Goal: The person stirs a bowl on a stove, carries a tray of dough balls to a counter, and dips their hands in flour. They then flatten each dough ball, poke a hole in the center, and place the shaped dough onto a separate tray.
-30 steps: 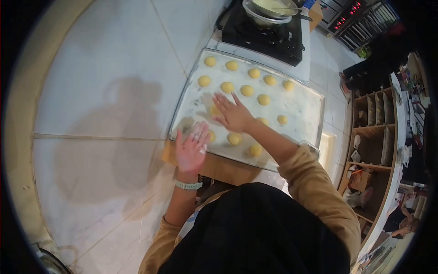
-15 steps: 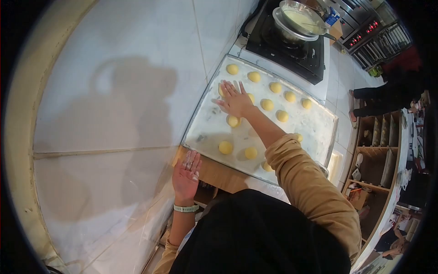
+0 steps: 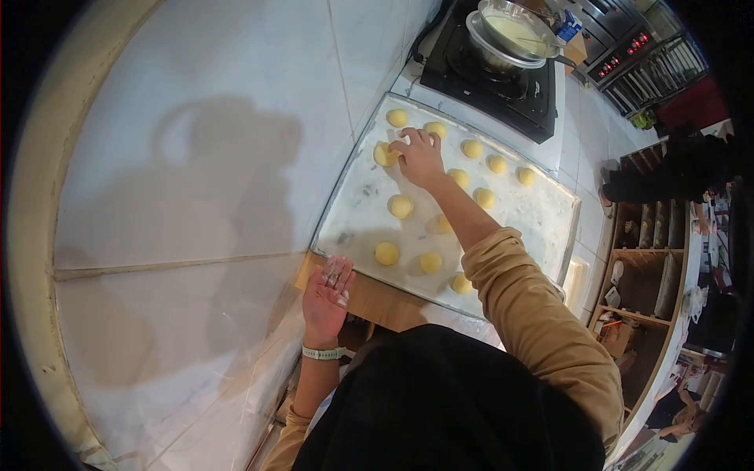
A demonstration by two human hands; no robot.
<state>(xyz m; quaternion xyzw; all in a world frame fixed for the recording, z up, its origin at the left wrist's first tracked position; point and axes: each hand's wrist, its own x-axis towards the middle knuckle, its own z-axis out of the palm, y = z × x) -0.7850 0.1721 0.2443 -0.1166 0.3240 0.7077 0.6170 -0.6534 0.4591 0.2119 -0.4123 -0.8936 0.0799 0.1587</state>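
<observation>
Over the far left part of a floured metal baking tray [image 3: 542, 228], my right hand [image 3: 422, 161] has its fingers curled downward. Its thumb side is right at a pale yellow dough ball [image 3: 384, 155] that looks wider than its neighbours. What lies under the curled fingers is hidden, and I cannot tell what they hold. Several more dough balls stand in loose rows, among them one near the front [image 3: 386, 253] and one at the far corner [image 3: 397, 118]. My left hand [image 3: 326, 302] rests palm up beside the tray's near left corner, open, with white flour on its fingers.
A black stove [image 3: 503, 98] stands beyond the tray, with a bowl of pale liquid [image 3: 514, 31] over a metal pan. Tiled wall [image 3: 188, 196] rises at the left. Wooden shelves [image 3: 640, 286] are on the right, near a person in dark clothes [image 3: 667, 177].
My right hand has gone from flat and spread to curled, shifting right and uncovering the wider dough ball. My left hand moved slightly right. The person at the right has shifted position.
</observation>
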